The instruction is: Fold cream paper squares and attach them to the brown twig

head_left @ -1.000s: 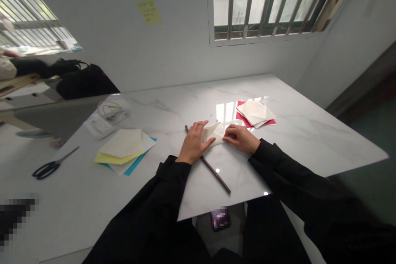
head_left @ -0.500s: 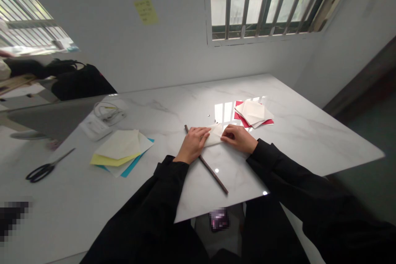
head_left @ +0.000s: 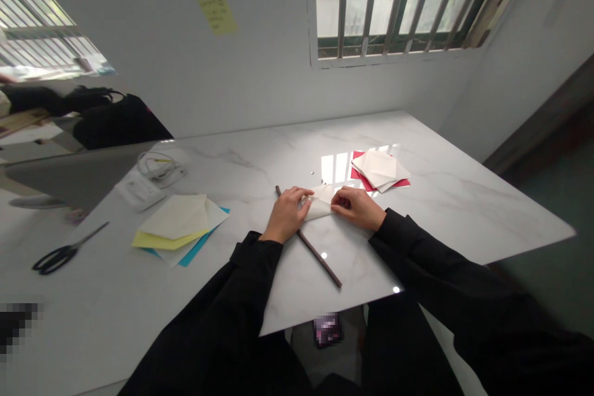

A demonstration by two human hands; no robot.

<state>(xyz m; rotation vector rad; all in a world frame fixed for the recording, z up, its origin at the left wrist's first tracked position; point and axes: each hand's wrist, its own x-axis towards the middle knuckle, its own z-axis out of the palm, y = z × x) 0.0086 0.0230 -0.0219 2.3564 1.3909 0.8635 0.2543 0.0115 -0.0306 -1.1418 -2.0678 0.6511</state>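
Note:
A folded sheet of cream paper (head_left: pixel 319 203) lies on the marble-patterned table between my two hands. My left hand (head_left: pixel 288 210) holds its left side, fingers curved over the paper and thumb slightly apart from them. With thumb and fingertips closed, my right hand (head_left: pixel 355 205) pinches the paper's right corner. Under my left wrist runs a thin dark brown stick (head_left: pixel 320 258), slanting toward the near edge; my hand hides part of it. The paper's parts beneath my fingers are hidden.
Cream papers (head_left: pixel 378 168) lie over red sheets (head_left: pixel 362 182) at the back right. On the left are a fanned pile of cream, yellow and blue paper (head_left: pixel 174 216), black scissors (head_left: pixel 65 253) and a white device with a coiled cable (head_left: pixel 142 189). A wall stands behind the table.
My left thumb and index finger have parted slightly, showing more of the paper. My right hand keeps its pinch. The view has shifted a little.

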